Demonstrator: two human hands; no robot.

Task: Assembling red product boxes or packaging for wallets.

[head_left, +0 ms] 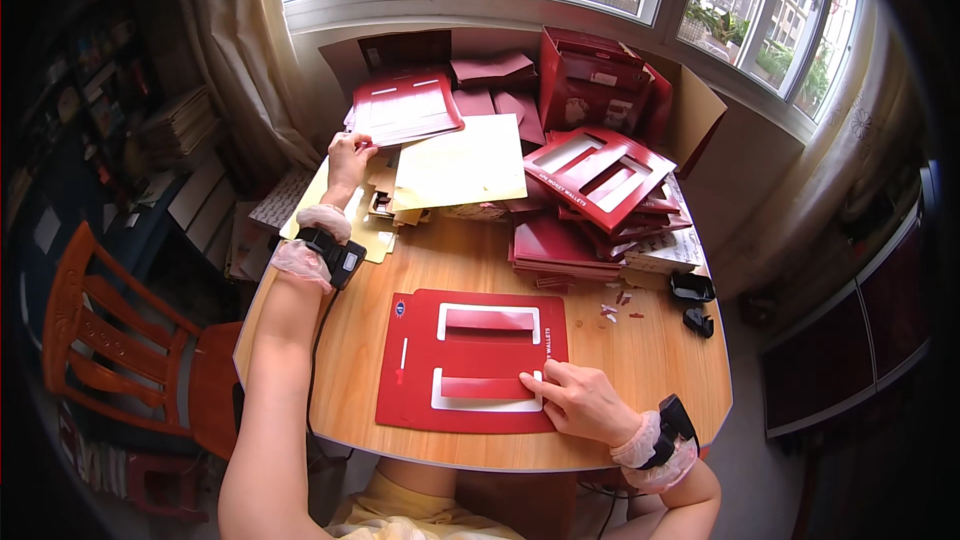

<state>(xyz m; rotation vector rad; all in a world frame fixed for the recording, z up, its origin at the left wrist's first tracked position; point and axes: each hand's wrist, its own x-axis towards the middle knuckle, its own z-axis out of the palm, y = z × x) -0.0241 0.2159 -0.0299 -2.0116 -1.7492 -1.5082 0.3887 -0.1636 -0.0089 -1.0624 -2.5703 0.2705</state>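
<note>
- Step in hand, as I judge it: keeping the red die-cut card sheet (470, 360) pinned flat on the desk (660, 360) while the other arm reaches for stock at the back.
- To do it well I'd keep the press even along the lower window edge so the sheet doesn't skew, and take only one piece off the far pile, not a clump.
- Right hand (583, 402): fingers loosely curled, fingertips down on the sheet at the right end of the lower white-framed cut-out; pressing, not clamped on anything.
- Left hand (348, 156): stretched far forward, fingers bent onto the edge of the pale yellow sheets (460, 165), just below the red panel stack (405, 107). I can't tell if it pinches a sheet or only touches.
- Red card sheet lies flat, front centre of the desk, near my body, two window cut-outs, one above the other.
- Behind it: heap of red window frames (600, 175), open red box (590, 80), small card scraps (615, 308) right of the sheet, two black objects (692, 290) near the right edge.
- Both wrists carry black strapped devices.
</note>
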